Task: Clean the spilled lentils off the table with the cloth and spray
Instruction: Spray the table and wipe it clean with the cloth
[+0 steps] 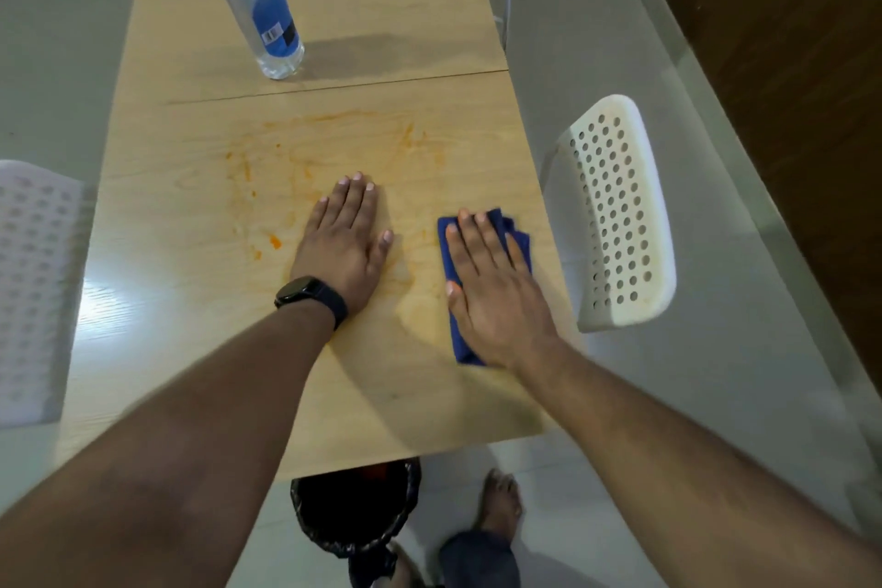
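Note:
My right hand presses flat, fingers straight, on a folded dark blue cloth near the right edge of the light wooden table. My left hand, with a black watch on its wrist, rests flat on the bare tabletop just left of the cloth. Orange smears and a few small orange bits of lentil spread over the table to the left of and beyond my left hand. A clear plastic bottle with a blue label stands farther back; its top is cut off by the frame.
White perforated chairs stand at the table's right and left. A black bin with a bag liner sits on the floor under the table's near edge, beside my bare foot. A seam crosses the tabletop behind the smears.

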Motion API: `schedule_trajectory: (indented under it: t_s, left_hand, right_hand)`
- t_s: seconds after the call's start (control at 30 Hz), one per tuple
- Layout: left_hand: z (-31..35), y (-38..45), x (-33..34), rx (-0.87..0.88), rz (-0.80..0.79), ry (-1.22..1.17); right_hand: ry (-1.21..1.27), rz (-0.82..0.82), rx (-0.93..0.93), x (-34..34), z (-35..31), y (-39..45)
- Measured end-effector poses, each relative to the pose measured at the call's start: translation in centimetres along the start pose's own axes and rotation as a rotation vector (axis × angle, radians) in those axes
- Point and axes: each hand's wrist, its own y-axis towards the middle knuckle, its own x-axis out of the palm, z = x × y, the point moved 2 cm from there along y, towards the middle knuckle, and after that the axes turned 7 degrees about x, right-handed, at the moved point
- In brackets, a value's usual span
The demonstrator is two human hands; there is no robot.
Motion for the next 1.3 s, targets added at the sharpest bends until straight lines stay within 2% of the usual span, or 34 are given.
schedule_trajectory:
  t_s: [0.1, 0.17, 0.27, 0.37, 0.47, 0.53, 0.63, 0.73, 0.87, 1.0, 1.13, 1.3]
  left_hand:
    - [-0.2, -0.1, -0.2, 0.007, 0.008, -0.003]
    - [-0.2, -0.2, -0.2, 0.012, 0.004, -0.011]
    - [-0.2, -0.2, 0.1, 0.01, 0.008, 0.003]
    - [-0.6, -0.1, 0.1, 0.005, 0.011, -0.009]
    - [-0.4, -0.2, 0.0, -0.007, 0.017, -0.008]
    - [-0.2, -0.4, 0.0, -0.004, 0.017, -0.015]
    - [-0.1, -0.5, -0.2, -0.007, 0.016, -0.029]
    - [0.0, -0.5, -0.2, -0.001, 0.028, -0.035]
    - [-0.4, -0.2, 0.3, -0.012, 0.049, -0.03]
    - [-0.8, 0.1, 0.7, -0.008, 0.063, -0.028]
    - [-0.9, 0.2, 0.5, -0.014, 0.064, -0.062]
    - [-1.1, 1.2, -0.1, -0.017, 0.021, -0.057]
  right_hand:
    - [-0.026, -0.062, -0.044, 0.3, 1.2, -6.1]
    - [-0.026, -0.068, -0.015, 0.2, 2.7, -6.7]
    - [-0.034, 0.001, 0.091, 0.3, 3.0, -3.1]
    - [-0.043, 0.035, 0.176, 0.5, 0.4, 0.8]
    - [-0.023, 0.033, 0.111, 1.3, -2.4, -0.5]
    - [-0.022, 0.018, 0.049, 1.7, -3.4, -4.6]
    - [-0.012, -0.038, 0.011, 1.7, -2.3, -10.1]
    - [-0.03, -0.049, 0.0, 1.3, 0.1, -11.4]
    - [-0.037, 0.024, 0.114, 1.3, 1.7, -6.3]
    - [-0.022, 0.071, 0.227, 1.0, -1.0, 2.3]
    - [-0.008, 0.044, 0.1, 1.3, -5.6, 2.3]
    - [0.008, -0.029, -0.062, 0.7, -3.3, -2.8]
